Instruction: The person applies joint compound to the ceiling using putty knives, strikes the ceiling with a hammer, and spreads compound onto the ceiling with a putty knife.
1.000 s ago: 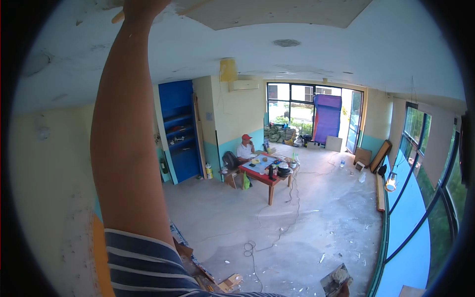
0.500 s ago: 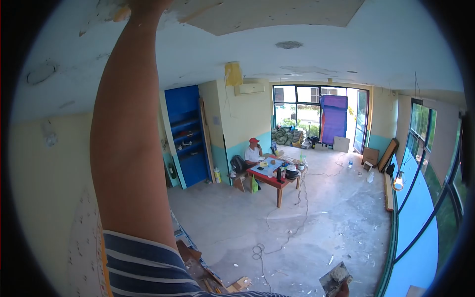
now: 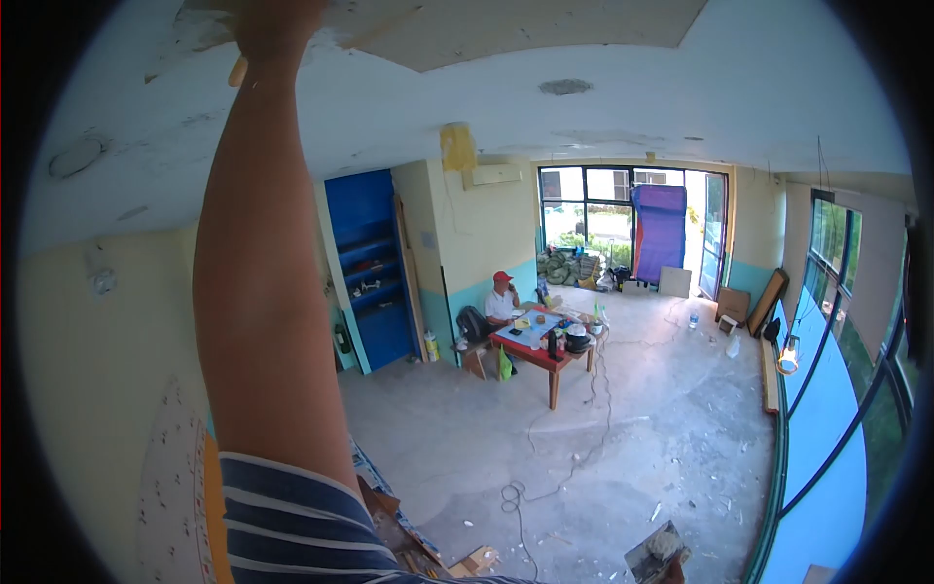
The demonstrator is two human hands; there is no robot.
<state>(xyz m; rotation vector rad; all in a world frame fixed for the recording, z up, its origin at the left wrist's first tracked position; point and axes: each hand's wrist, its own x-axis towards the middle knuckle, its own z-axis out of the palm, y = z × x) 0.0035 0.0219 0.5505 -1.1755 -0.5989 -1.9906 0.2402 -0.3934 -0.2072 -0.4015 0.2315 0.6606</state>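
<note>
My left hand [image 3: 277, 27] is raised to the ceiling, its bare arm and striped sleeve filling the left of the view. The fingers close around a scraping or plastering tool with a yellowish wooden handle [image 3: 237, 70]; its blade is hard to make out. Around the hand, the ceiling has a rough patch of greyish-beige plaster [image 3: 525, 29]. Low at the bottom right, my right hand [image 3: 673, 572] grips a flat plaster board [image 3: 642, 560] bearing a grey lump of plaster [image 3: 664, 541]. The frame edge cuts off part of this hand.
A person in a red cap [image 3: 501, 297] sits at a red table [image 3: 550, 360] covered with things. Below me are a ladder-like frame [image 3: 389, 501] and wood scraps [image 3: 474, 562]. A cable [image 3: 516, 501] and debris lie on the floor. Windows [image 3: 837, 282] line the right side.
My left hand has moved slightly down in view and more of it shows; the arm shifts right. The plaster board has moved slightly left and down.
</note>
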